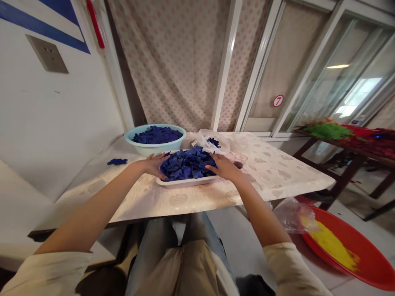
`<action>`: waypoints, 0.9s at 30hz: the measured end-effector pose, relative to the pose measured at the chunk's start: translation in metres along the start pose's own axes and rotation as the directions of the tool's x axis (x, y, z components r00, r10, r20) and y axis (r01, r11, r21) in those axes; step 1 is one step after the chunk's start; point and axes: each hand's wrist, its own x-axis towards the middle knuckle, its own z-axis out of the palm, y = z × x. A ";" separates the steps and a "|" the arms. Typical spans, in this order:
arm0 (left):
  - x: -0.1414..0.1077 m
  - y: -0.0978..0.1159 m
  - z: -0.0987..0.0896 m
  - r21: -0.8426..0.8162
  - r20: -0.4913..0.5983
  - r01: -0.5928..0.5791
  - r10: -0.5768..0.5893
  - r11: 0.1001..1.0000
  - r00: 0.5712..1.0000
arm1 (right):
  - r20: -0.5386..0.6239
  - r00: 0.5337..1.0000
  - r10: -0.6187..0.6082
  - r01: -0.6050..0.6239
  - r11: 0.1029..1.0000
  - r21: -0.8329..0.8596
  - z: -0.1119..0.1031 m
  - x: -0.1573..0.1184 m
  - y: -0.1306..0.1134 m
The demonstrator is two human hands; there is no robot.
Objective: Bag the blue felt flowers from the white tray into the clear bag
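Fingers (165, 158) spread on blue petals (187, 164) (white tray (185, 182)).

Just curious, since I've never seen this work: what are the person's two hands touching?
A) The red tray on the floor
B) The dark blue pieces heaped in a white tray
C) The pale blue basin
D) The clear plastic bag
B: the left hand and right hand rest against opposite sides of the dark blue pieces heaped in the white tray.

Deep-blue petals (187, 163), white tray (185, 181), pale-blue basin (145, 150), pink-dotted cream curtain (166, 61).
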 end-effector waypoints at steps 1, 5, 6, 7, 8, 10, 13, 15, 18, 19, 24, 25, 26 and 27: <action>0.002 0.003 0.001 0.010 0.001 0.009 -0.009 1.000 1.000 | 0.081 0.996 0.034 -0.033 0.999 -0.013 0.001 0.000 0.003; 0.008 0.016 0.003 0.044 0.010 0.029 -0.030 0.999 1.000 | 0.225 0.973 0.061 -0.057 0.998 -0.025 0.007 -0.004 0.006; 0.009 0.018 0.003 0.042 0.012 0.017 -0.017 0.999 1.000 | 0.233 0.971 0.052 -0.048 0.999 -0.021 0.008 -0.004 0.004; 0.010 0.021 0.004 0.034 0.017 0.003 -0.004 0.999 1.000 | 0.243 0.969 0.037 -0.035 0.999 -0.014 0.010 -0.003 0.003; 0.011 0.022 0.005 0.021 0.019 -0.008 0.008 1.000 1.000 | 0.254 0.967 0.019 -0.018 1.000 -0.004 0.011 -0.003 0.001; 0.011 0.023 0.006 -0.013 0.019 -0.025 0.026 1.000 0.999 | 0.264 0.964 -0.019 0.015 1.000 0.018 0.010 -0.001 -0.002; 0.007 0.016 0.002 -0.104 0.011 -0.080 0.082 0.991 0.997 | 0.200 0.979 -0.040 0.034 0.999 0.034 0.003 0.002 -0.002; 0.002 0.008 -0.006 -0.199 0.001 -0.122 0.125 0.972 0.992 | 0.105 0.994 -0.042 0.038 0.998 0.040 -0.005 0.005 -0.001; -0.005 -0.004 -0.018 -0.297 -0.062 -0.136 0.122 0.945 0.991 | -0.065 0.998 -0.026 0.029 0.999 0.046 -0.013 0.016 0.007; -0.007 -0.007 -0.020 -0.316 -0.092 -0.144 0.120 0.938 0.988 | -0.111 0.994 -0.012 0.017 0.999 0.047 -0.015 0.022 0.012; -0.008 -0.009 -0.020 -0.483 -0.216 -0.237 0.147 0.843 0.965 | -0.185 0.972 0.147 -0.137 0.988 0.066 -0.013 0.070 0.052; -0.006 -0.008 -0.017 -0.519 -0.257 -0.262 0.144 0.814 0.956 | -0.175 0.967 0.186 -0.177 0.982 0.065 -0.012 0.080 0.060; -0.004 -0.006 -0.013 -0.548 -0.313 -0.287 0.125 0.786 0.942 | -0.164 0.961 0.224 -0.216 0.974 0.062 -0.009 0.088 0.067; -0.002 -0.003 -0.008 -0.566 -0.385 -0.312 0.090 0.763 0.918 | -0.154 0.954 0.258 -0.252 0.966 0.060 -0.006 0.095 0.073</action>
